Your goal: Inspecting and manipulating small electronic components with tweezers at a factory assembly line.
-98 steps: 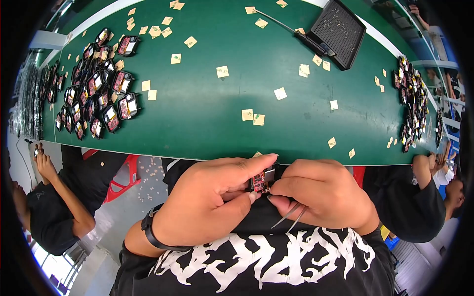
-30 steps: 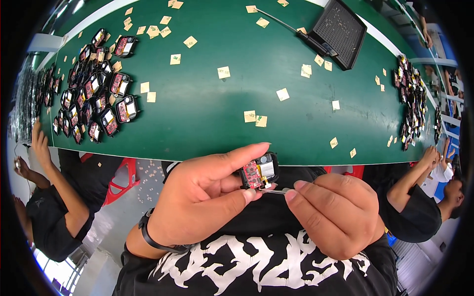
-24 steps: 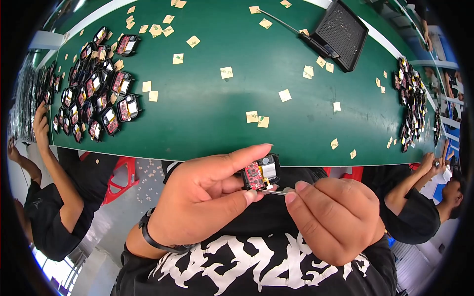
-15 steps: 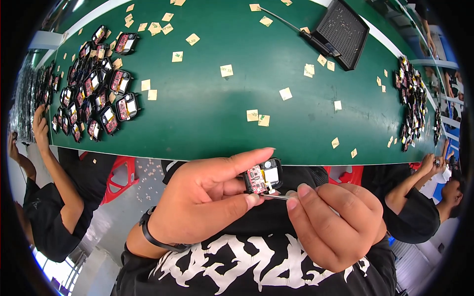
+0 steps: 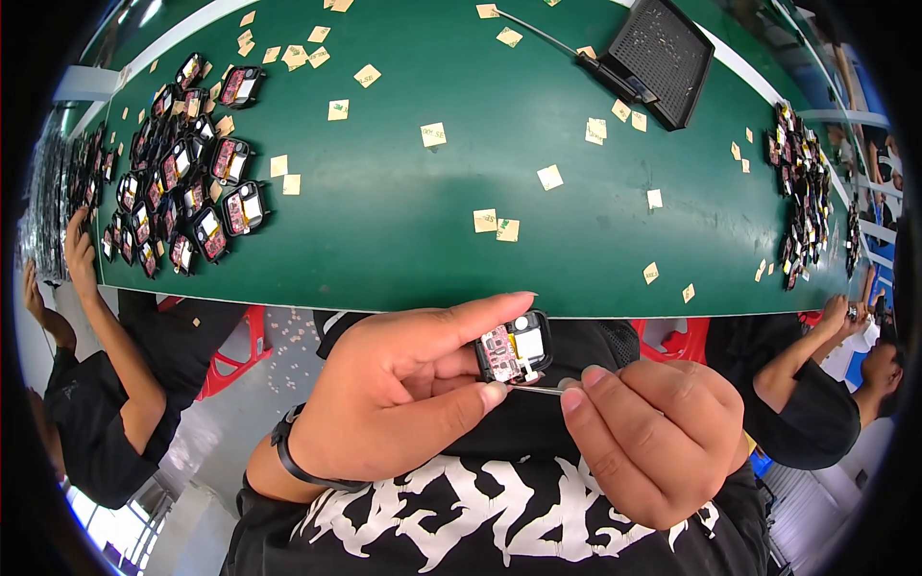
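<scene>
Between the thumb and fingers of my left hand point(image 5: 399, 384) sits a small black device housing point(image 5: 515, 348), open side up. Inside it show a pinkish-red circuit board, a white block and a round white part. My right hand point(image 5: 658, 437) pinches a thin metal tool point(image 5: 538, 390), perhaps tweezers; its exact kind is unclear. The tool's tip meets the near edge of the housing, close to my left thumb tip. Both hands are in front of my chest, just off the near edge of the green table point(image 5: 384, 259).
Many similar open housings point(image 5: 178, 163) lie piled at the table's left, with another pile point(image 5: 802, 197) at the right. Small cream paper squares point(image 5: 433, 134) are scattered about. A black perforated tray point(image 5: 663, 62) stands at the back right. Co-workers sit on either side.
The view has shifted slightly, so the table's contents sit a little differently in it. My hands keep almost the same pose, with the tool still at the housing's near edge.
</scene>
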Demonstrator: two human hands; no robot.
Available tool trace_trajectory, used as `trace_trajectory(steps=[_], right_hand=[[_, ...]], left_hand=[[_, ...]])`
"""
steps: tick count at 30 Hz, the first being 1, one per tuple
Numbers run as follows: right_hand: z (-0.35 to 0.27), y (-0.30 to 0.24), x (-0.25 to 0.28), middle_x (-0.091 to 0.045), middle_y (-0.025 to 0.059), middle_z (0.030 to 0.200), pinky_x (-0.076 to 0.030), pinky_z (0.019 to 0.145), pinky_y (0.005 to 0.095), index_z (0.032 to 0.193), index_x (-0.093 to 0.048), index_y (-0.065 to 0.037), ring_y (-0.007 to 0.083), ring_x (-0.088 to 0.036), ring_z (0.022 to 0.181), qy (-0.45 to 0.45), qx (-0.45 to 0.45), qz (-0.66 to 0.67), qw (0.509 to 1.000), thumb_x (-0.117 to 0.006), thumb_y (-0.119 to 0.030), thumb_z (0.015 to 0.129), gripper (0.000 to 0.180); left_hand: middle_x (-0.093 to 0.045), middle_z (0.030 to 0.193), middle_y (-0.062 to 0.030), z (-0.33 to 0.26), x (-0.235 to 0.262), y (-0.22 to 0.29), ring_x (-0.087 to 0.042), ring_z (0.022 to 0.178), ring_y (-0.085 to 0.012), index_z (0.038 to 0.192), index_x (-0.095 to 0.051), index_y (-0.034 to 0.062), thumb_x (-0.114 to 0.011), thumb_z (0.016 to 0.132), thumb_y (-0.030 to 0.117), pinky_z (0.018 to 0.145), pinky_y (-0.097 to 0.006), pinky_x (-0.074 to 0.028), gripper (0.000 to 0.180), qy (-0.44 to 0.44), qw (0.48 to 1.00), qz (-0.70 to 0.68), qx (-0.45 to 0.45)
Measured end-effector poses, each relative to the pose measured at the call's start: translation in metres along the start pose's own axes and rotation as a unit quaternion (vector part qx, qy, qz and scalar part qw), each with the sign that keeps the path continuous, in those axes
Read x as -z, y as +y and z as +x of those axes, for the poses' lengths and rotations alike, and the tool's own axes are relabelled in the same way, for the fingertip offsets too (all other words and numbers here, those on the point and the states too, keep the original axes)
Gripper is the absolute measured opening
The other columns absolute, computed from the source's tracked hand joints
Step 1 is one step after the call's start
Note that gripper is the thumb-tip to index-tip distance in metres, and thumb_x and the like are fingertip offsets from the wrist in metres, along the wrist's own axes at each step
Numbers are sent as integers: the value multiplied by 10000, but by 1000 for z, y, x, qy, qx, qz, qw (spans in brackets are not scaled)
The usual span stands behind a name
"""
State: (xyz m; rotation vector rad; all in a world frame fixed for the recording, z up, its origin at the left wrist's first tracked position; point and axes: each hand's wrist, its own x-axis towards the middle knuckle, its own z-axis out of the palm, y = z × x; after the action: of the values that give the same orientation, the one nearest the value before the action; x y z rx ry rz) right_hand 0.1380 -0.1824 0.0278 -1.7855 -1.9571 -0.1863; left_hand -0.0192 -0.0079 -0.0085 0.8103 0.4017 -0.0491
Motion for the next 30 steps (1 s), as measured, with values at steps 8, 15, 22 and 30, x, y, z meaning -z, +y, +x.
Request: trace_trajectory(steps=[8, 15, 22, 30], right_hand=[[0, -1, 5, -714, 134, 814, -499, 500, 290, 882, -753, 57, 221, -636, 687, -33, -4, -10, 999, -760, -58, 594, 310], [0, -4, 7, -712, 126, 807, -483, 482, 284, 875, -752, 49, 216, -629, 657, -9, -23, 13, 1000, -765, -57, 594, 300], [1, -5, 3, -711, 119, 809, -485, 480, 282, 866, -753, 42, 210, -636, 675, -7, -24, 1, 1000, -769, -47, 597, 284], [-3, 5, 3, -708, 121, 808, -490, 488, 280, 866, -752, 48, 216, -632, 684, -10, 17, -11, 1000, -765, -43, 596, 286]], left_hand=[[-544, 1453, -224, -1, 2, -1, -608, 1292, -266, 1482, -434, -131, -513, 896, -222, 1108, -407, -503, 598, 0, 1000, 26, -6], [-548, 1447, -226, -3, 0, 2, -610, 1289, -264, 1482, -432, -136, -524, 901, -225, 1096, -397, -508, 594, 13, 998, 60, 20], [-528, 1471, -230, -3, -3, 5, -608, 1289, -261, 1478, -441, -136, -521, 902, -230, 1088, -385, -507, 589, 15, 994, 106, 32], [-561, 1089, 4, -3, 2, -4, -407, 728, 2, 1523, -477, -21, -539, 935, -194, 589, -189, -354, 617, -1, 993, 115, -22]])
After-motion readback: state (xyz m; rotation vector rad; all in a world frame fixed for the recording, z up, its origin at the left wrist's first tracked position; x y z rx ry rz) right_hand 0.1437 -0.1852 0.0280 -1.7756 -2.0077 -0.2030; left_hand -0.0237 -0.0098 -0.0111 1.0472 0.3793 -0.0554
